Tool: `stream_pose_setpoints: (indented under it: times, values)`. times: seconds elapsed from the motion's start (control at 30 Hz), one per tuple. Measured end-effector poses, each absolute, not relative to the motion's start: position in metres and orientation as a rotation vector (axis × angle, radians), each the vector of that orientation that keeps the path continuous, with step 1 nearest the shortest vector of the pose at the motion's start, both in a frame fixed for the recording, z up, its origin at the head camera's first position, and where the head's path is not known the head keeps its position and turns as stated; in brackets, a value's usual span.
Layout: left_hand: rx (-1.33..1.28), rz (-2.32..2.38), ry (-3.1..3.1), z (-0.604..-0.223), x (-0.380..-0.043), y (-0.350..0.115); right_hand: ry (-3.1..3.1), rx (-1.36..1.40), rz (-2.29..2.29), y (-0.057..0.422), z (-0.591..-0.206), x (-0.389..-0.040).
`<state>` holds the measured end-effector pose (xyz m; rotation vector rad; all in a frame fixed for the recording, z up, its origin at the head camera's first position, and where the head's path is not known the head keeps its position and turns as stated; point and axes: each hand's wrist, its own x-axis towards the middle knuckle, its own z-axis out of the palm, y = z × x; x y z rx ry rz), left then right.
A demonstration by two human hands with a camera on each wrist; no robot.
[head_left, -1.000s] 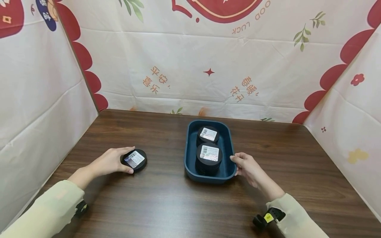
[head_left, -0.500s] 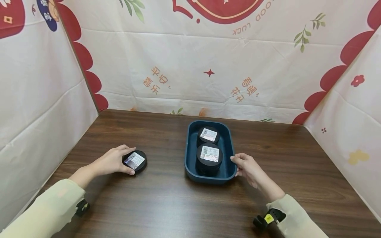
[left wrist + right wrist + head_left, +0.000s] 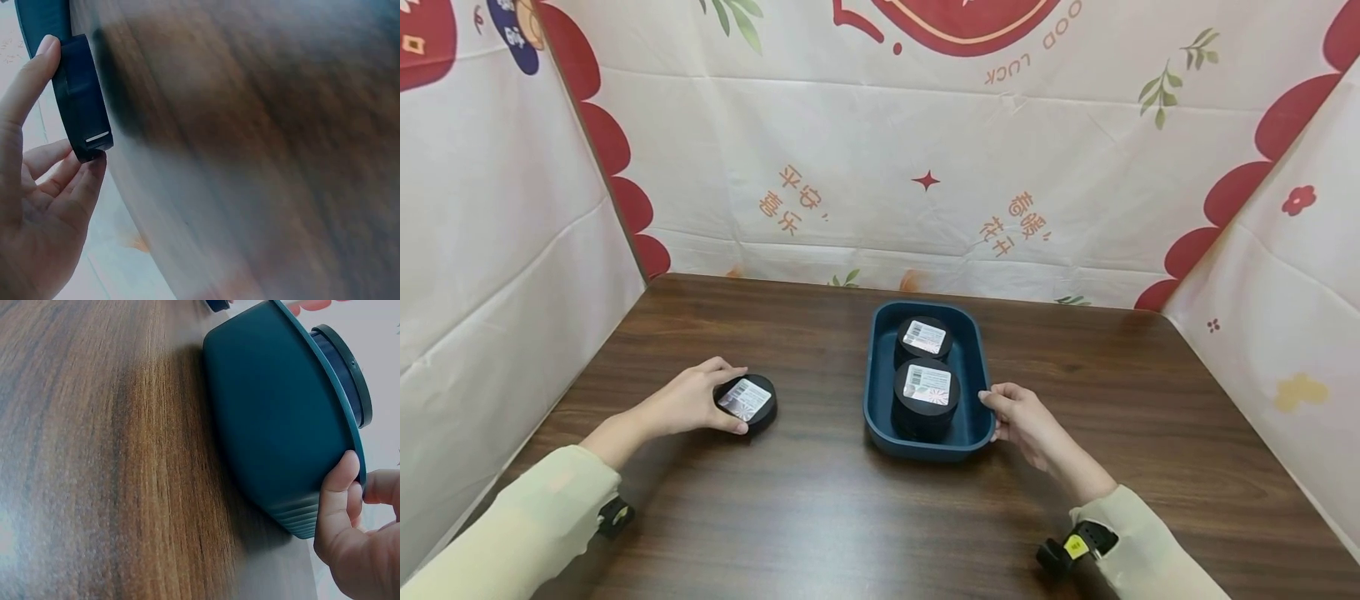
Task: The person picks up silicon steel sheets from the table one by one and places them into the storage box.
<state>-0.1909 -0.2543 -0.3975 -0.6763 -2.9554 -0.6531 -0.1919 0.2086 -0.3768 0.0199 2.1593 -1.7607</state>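
My left hand (image 3: 688, 404) grips a flat, round black container (image 3: 751, 402) by its edge, thumb on the near side and fingers on the far side. It has a white printed label with a barcode on top. In the left wrist view, the black container (image 3: 81, 97) is seen edge-on, close over the tabletop with its shadow beside it. My right hand (image 3: 1026, 423) pinches the right rim of a dark blue tray (image 3: 880, 367). Inside the tray stand similar labelled black containers, one farther back (image 3: 924, 337) and a taller stack nearer (image 3: 927, 396).
The tray stands on a dark wood-grain table (image 3: 820, 500), right of the left hand. White printed cloth (image 3: 865, 125) hangs behind the table and along both sides. Each wrist wears a black strap with a device, such as the right wrist strap (image 3: 1093, 540).
My left hand and the black container have shifted slightly to the right, toward the tray. The right hand and tray stay in place.
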Motion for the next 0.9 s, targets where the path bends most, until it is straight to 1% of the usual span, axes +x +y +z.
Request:
stream_pose_setpoints:
  times: [0.43, 0.9]
  values:
    - [-0.69, -0.744, -2.9, -0.382, -0.2, -0.227, 2.162, 0.028, -1.757, 0.209, -0.376, -0.192]
    - [-0.737, -0.814, -2.842, -0.364, -0.217, -0.193, 2.147, 0.001, -1.771, 0.209, -0.375, -0.192]
